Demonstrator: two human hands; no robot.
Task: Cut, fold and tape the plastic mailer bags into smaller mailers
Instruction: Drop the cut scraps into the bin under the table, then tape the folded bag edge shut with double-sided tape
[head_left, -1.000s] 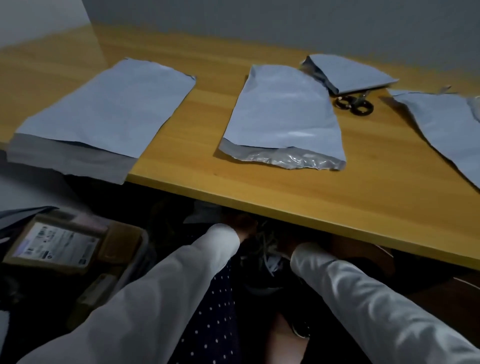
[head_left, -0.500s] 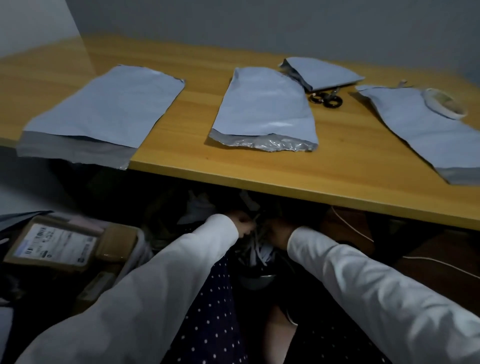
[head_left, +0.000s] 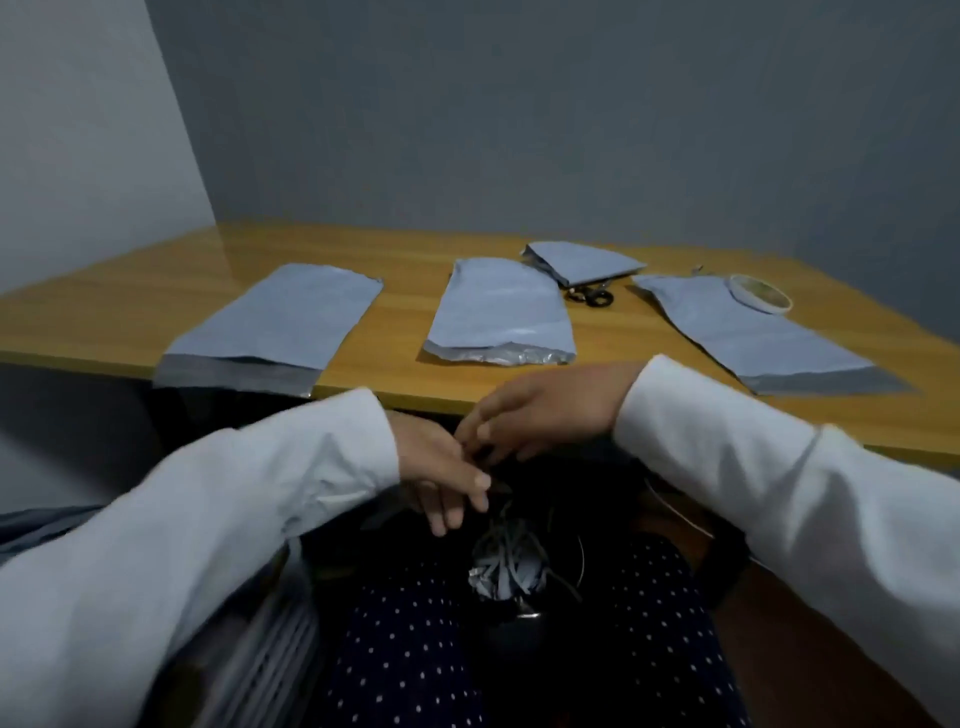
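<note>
The head view looks down over a wooden bench (head_left: 395, 260) set against a grey wall. Four grey plastic mailers lie flat on it. The left mailer (head_left: 280, 322) has its near end hanging over the front edge of the bench. The middle mailer (head_left: 501, 317) lies with its crinkled open end towards the person. A small mailer piece (head_left: 584, 262) sits further back, its near edge covering the blades of the black-handled scissors (head_left: 589, 297). The right mailer (head_left: 753, 332) runs diagonally towards the near right edge, and a roll of tape (head_left: 761, 294) rests on its far end.

Below the front edge of the bench, both hands meet in front of the person, arms in white sleeves. The left hand (head_left: 441, 470) has its fingers extended downward and fairly straight; nothing is visibly held in it. The right hand (head_left: 540, 413) reaches in from the right with its fingertips touching the left hand's; whether it pinches anything I cannot tell, as the spot is dark and blurred.

Under the hands, between knees in dark dotted fabric, a bin (head_left: 514, 618) holds a bundle of cut grey strips (head_left: 506, 564).
</note>
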